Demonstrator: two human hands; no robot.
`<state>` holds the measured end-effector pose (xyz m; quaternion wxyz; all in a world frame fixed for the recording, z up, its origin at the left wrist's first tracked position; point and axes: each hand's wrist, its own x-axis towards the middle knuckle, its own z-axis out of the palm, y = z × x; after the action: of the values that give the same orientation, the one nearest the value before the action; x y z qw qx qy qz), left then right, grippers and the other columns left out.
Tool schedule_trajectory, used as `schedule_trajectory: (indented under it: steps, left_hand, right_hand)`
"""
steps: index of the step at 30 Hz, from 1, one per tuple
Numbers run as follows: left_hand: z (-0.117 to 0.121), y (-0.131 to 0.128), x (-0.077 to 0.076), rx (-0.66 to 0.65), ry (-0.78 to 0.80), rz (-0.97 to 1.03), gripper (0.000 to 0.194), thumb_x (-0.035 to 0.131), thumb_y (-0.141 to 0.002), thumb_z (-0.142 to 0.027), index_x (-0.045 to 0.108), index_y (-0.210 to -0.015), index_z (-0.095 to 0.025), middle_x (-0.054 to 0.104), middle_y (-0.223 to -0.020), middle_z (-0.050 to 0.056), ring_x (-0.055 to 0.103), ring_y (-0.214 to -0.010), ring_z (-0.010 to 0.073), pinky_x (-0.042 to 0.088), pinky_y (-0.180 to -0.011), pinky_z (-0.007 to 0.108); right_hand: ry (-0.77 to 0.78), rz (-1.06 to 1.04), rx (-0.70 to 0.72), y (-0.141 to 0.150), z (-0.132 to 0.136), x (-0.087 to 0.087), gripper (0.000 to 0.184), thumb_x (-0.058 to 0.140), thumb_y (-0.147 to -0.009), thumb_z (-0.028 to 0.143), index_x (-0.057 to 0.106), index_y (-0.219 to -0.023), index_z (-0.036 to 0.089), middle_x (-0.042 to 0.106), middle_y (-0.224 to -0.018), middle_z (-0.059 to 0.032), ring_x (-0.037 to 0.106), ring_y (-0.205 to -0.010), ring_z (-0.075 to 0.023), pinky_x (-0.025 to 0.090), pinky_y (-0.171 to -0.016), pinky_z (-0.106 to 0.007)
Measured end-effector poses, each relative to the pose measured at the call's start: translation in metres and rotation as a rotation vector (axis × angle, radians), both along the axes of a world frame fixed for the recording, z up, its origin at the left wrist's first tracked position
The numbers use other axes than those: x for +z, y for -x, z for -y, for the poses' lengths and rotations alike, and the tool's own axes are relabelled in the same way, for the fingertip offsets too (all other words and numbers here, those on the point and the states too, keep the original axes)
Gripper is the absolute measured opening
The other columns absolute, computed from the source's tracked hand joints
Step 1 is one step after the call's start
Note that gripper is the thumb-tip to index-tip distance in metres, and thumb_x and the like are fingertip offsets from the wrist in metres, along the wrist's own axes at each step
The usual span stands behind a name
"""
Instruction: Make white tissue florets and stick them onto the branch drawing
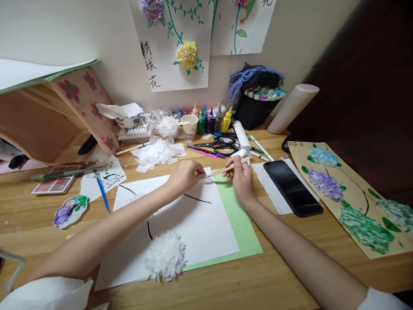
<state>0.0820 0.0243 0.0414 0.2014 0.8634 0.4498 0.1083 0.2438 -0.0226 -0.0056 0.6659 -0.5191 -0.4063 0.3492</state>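
Observation:
My right hand (241,178) grips a flat wooden craft stick (226,168), its tip pointing left toward my other hand. With fingers pinched together, my left hand (189,174) holds a small piece of white paper (209,179) at the stick's tip. Below both hands lies a white sheet (206,228) with black painted lines, on top of a green sheet (240,224). A round, ruffled white paper flower (166,256) sits at the sheet's near edge. Another white cluster on the sheet is mostly hidden behind my left forearm.
Loose white paper squares (159,154) are piled behind the sheet, near scissors (222,146), a paper cup (189,125) and several paint bottles (209,121). A phone (292,187) and a flower picture (348,193) lie right. Left are a paint palette (70,211) and blue brushes (102,193).

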Motion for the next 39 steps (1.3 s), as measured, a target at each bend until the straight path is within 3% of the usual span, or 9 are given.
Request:
schedule_trajectory:
  steps: [6,11,14,20,25,30,35,39]
  left_hand:
    - [0.004,0.001,0.004,0.022,-0.016,0.023,0.016,0.055,-0.074,-0.018,0.071,-0.076,-0.019,0.071,-0.079,0.004,0.059,-0.068,0.0172,0.04,-0.059,0.027]
    - [0.008,-0.001,0.015,-0.01,0.167,0.159,0.016,0.057,-0.073,-0.028,0.069,-0.072,-0.018,0.071,-0.075,0.003,0.058,-0.066,0.015,0.042,-0.058,0.025]
    - [0.006,-0.002,0.014,-0.002,0.252,0.195,0.017,0.058,-0.072,-0.031,0.069,-0.071,-0.018,0.07,-0.073,0.002,0.058,-0.066,0.0148,0.042,-0.057,0.025]
    - [0.005,-0.003,0.006,0.006,0.092,0.095,0.012,0.058,-0.072,-0.022,0.069,-0.071,-0.018,0.071,-0.077,0.003,0.06,-0.071,0.0175,0.044,-0.063,0.028]
    - [0.006,-0.003,0.004,0.01,-0.017,0.022,0.013,0.057,-0.073,-0.018,0.07,-0.073,-0.018,0.07,-0.078,0.005,0.061,-0.074,0.0197,0.043,-0.064,0.029]
    - [0.005,-0.001,0.004,0.031,-0.024,0.01,0.01,0.059,-0.073,-0.019,0.068,-0.077,-0.018,0.07,-0.08,0.005,0.06,-0.075,0.0196,0.044,-0.066,0.029]
    - [-0.001,0.018,0.012,0.144,0.0,0.017,0.015,0.06,-0.073,-0.024,0.066,-0.086,-0.018,0.069,-0.087,0.005,0.06,-0.078,0.0193,0.045,-0.066,0.028]
    - [-0.008,0.049,0.021,0.254,0.054,-0.191,0.017,0.06,-0.07,-0.024,0.068,-0.084,-0.019,0.069,-0.086,0.004,0.06,-0.079,0.0199,0.043,-0.063,0.027]
  right_hand:
    - [-0.115,0.108,-0.032,0.005,0.011,0.006,0.041,0.041,-0.086,0.054,0.052,-0.065,0.021,0.052,-0.059,0.0019,0.051,-0.049,-0.0089,0.04,-0.048,-0.023]
    - [-0.21,-0.01,-0.129,0.006,0.018,0.016,0.041,0.038,-0.087,0.052,0.042,-0.058,0.023,0.039,-0.049,0.0039,0.042,-0.04,-0.0093,0.033,-0.039,-0.023]
    - [-0.196,-0.026,-0.133,0.006,0.018,0.019,0.042,0.038,-0.087,0.053,0.039,-0.058,0.023,0.035,-0.047,0.0047,0.038,-0.038,-0.0089,0.03,-0.037,-0.023]
    - [-0.096,0.145,-0.039,0.009,0.016,0.009,0.04,0.041,-0.085,0.055,0.049,-0.065,0.021,0.05,-0.059,0.0024,0.049,-0.047,-0.0089,0.039,-0.047,-0.023]
    - [-0.087,0.266,0.018,0.012,0.016,0.003,0.035,0.042,-0.087,0.05,0.052,-0.069,0.021,0.051,-0.06,0.0021,0.052,-0.053,-0.0103,0.04,-0.052,-0.023]
    - [-0.108,0.291,0.029,0.013,0.017,0.004,0.035,0.042,-0.087,0.049,0.053,-0.07,0.021,0.054,-0.065,0.0008,0.053,-0.055,-0.0107,0.04,-0.054,-0.024]
    - [-0.161,0.365,-0.008,0.012,0.018,0.001,0.035,0.036,-0.091,0.044,0.052,-0.071,0.021,0.054,-0.069,0.0005,0.054,-0.055,-0.01,0.042,-0.054,-0.024]
    - [-0.176,0.385,-0.025,0.011,0.017,-0.001,0.033,0.035,-0.092,0.041,0.051,-0.071,0.02,0.054,-0.07,0.0006,0.054,-0.054,-0.0099,0.044,-0.054,-0.023]
